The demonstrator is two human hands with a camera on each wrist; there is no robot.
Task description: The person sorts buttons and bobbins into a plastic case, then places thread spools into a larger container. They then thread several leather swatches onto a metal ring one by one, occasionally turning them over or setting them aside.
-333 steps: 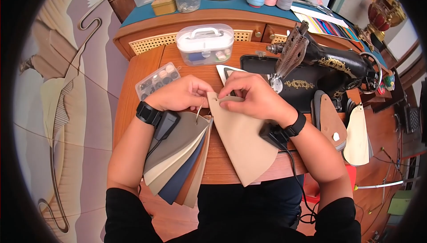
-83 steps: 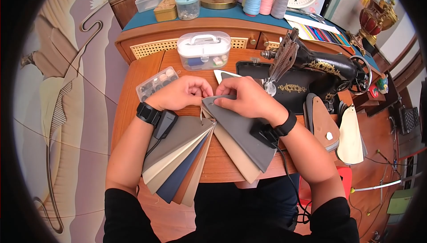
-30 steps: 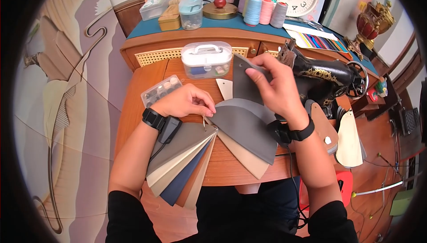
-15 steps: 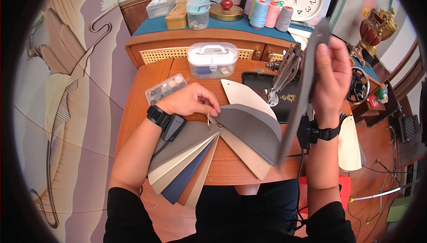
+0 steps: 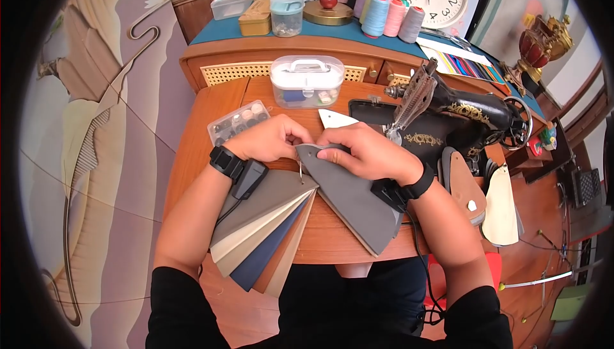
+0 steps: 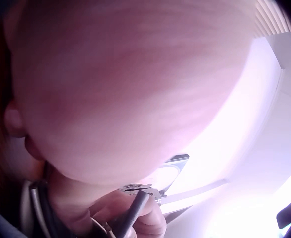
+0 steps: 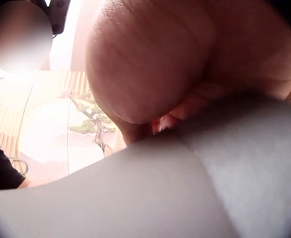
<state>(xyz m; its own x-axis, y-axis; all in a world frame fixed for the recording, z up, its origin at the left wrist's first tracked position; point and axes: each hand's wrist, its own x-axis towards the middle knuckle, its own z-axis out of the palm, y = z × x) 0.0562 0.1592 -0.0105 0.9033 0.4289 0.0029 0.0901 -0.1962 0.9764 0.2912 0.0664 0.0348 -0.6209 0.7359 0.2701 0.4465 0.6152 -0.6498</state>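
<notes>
In the head view my left hand (image 5: pixel 272 139) holds a metal ring (image 5: pixel 301 173) between thumb and fingers. A fan of leather-like swatches (image 5: pixel 262 202), grey, cream, tan, navy and brown, hangs from it over the table's front edge. My right hand (image 5: pixel 371 151) pinches a dark grey swatch (image 5: pixel 355 192) near its narrow end, where a small hole shows close beside the ring. This swatch lies over other swatches and mostly hides them. In the right wrist view the grey swatch (image 7: pixel 120 193) fills the bottom under my palm; my left hand (image 6: pixel 125 89) blocks most of the left wrist view.
A white swatch (image 5: pixel 335 119) lies behind my right hand. A black sewing machine (image 5: pixel 473 90) stands right, with brown swatches (image 5: pixel 467 186) and cream ones (image 5: pixel 503 211) beside it. A button box (image 5: pixel 240 121) and a clear sewing box (image 5: pixel 307 84) are behind. Thread spools (image 5: pixel 393 13) stand farther back.
Earlier my right hand worked a beige swatch, then a grey one, at the ring. It then swung a grey swatch up and right, and has now brought it back down beside my left hand.
</notes>
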